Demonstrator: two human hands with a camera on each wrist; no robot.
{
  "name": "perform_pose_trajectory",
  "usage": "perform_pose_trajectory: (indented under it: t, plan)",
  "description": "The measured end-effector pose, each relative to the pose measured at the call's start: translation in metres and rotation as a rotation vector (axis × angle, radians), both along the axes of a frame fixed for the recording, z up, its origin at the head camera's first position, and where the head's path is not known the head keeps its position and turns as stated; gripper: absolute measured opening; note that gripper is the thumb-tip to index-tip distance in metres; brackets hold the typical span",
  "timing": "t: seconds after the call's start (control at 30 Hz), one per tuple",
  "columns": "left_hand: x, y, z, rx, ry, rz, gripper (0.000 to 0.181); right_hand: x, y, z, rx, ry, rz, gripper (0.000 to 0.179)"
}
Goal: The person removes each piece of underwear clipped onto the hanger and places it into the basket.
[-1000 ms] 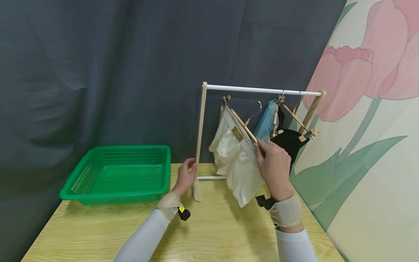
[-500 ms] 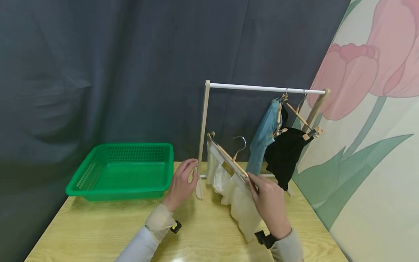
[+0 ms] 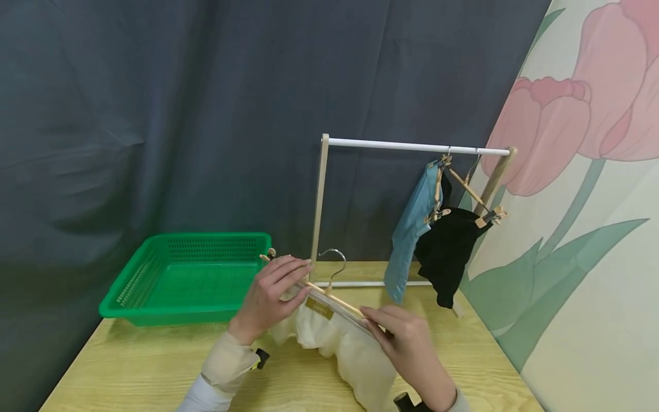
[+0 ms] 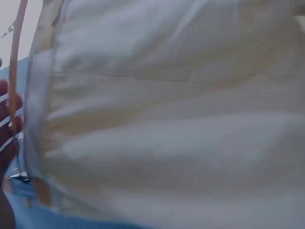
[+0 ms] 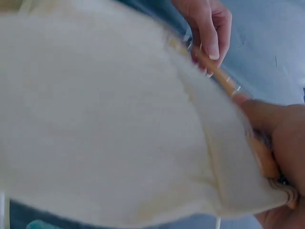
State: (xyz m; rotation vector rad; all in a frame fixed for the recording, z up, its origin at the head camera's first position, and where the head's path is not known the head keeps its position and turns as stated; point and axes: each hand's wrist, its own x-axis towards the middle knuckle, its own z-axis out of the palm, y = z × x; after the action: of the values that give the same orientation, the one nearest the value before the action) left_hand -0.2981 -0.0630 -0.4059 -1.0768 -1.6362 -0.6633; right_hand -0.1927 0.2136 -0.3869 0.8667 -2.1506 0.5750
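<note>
A wooden clip hanger with a metal hook carries a cream garment, its waistband clipped along the bar and bearing a gold label. My right hand pinches the hanger's right end between thumb and fingers. Toward the other end, my left hand has its thumb and fingers around the bar, with the thumb tip right at the wood in the right wrist view. Cream cloth fills most of the left wrist view, and the fingers show behind the bar there.
Behind the hands stands a small garment rack with a white rail. Blue trousers and a black garment hang at its right end. A green plastic basket sits on the wooden table at the left.
The right hand has brought the hanger and garment down and left, away from the rack, toward me. My left hand has left the rack's upright and come onto the hanger bar.
</note>
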Motion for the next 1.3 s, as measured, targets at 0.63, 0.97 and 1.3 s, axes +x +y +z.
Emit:
perform_pose_trajectory:
  t: [0.63, 0.97, 1.3]
  plan:
    - [0.020, -0.047, 0.000, 0.100, -0.259, 0.059, 0.021, -0.040, -0.026, 0.021, -0.162, -0.295, -0.152, 0.059]
    - [0.023, -0.053, 0.000, 0.145, -0.298, 0.113, 0.020, -0.039, -0.034, 0.023, -0.233, -0.350, -0.107, 0.042]
    - [0.018, -0.061, -0.002, 0.184, -0.297, 0.096, 0.020, -0.052, -0.035, 0.014, -0.277, -0.377, -0.068, 0.034]
